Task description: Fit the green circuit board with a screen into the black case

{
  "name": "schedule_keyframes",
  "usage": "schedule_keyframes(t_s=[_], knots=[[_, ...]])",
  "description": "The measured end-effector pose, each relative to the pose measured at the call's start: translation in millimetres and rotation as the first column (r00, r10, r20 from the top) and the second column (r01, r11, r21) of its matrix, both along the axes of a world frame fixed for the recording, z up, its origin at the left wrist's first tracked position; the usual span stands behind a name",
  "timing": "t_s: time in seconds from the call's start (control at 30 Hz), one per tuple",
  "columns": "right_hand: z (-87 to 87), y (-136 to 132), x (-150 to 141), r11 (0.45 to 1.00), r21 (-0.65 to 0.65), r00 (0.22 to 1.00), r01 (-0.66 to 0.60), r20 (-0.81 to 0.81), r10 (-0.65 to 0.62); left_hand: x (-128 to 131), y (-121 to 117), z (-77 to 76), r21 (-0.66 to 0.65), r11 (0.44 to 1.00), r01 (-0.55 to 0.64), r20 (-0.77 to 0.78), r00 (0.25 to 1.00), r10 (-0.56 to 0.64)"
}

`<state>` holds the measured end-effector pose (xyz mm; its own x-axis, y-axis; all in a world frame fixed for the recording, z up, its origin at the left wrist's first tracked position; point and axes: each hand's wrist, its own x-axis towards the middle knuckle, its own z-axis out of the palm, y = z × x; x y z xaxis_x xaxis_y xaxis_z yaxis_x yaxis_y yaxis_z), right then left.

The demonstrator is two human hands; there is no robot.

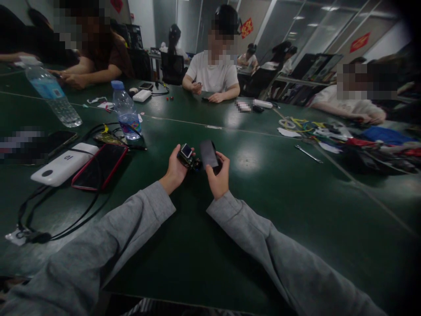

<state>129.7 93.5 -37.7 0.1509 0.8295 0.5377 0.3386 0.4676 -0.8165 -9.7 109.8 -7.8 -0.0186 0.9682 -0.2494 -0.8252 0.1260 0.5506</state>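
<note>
My left hand (176, 170) is closed around a small black device (186, 152) with a pale-rimmed square face and what look like uncovered inner parts. Just to its right, my right hand (218, 175) grips a dark grey rectangular case piece (208, 153), thumb on its near face. Between the two hands sits a small round dark part (196, 165); whether it joins the device I cannot tell. Both hands are over the green table (263, 210), and the two held pieces are close together.
To the left lie a red-edged phone (100, 166), a white power bank (65, 164) and black cables (75, 226). Two water bottles (126, 112) (52, 92) stand behind them. At right are a wrench (308, 154) and a heap of cables (329, 131). A person (212, 72) sits opposite.
</note>
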Motion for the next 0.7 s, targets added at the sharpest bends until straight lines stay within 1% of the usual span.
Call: schedule_keyframes(t_s=[0.13, 0.23, 0.3, 0.37, 0.57, 0.7], knots=[[13.4, 3.9, -3.4, 0.983, 0.143, 0.982, -0.116, 0.166, 0.091, -11.0, 0.9, 1.6, -0.038, 0.984, 0.175, 0.065, 0.983, -0.173], [17.5, 10.6, -5.7, 0.949, 0.224, 0.947, -0.221, 0.283, 0.153, -15.3, 3.4, 0.0, -0.039, 0.977, 0.208, 0.088, 0.975, -0.204], [17.8, 13.5, -6.7, 0.932, 0.218, 0.916, -0.289, 0.344, 0.204, -16.5, 5.5, -1.9, -0.032, 0.98, 0.194, 0.097, 0.977, -0.19], [17.3, 14.5, -6.9, 0.923, 0.2, 0.893, -0.329, 0.385, 0.235, -17.1, 7.2, -3.0, -0.032, 0.983, 0.183, 0.106, 0.978, -0.179], [16.9, 15.6, -2.2, 0.908, 0.213, 0.877, -0.361, 0.41, 0.252, -18.7, 8.4, -1.5, -0.048, 0.98, 0.192, 0.121, 0.975, -0.185], [14.8, 19.3, 1.6, 0.912, 0.176, 0.863, -0.371, 0.428, 0.268, -20.0, 8.2, -0.8, -0.037, 0.974, 0.223, 0.153, 0.965, -0.215]])
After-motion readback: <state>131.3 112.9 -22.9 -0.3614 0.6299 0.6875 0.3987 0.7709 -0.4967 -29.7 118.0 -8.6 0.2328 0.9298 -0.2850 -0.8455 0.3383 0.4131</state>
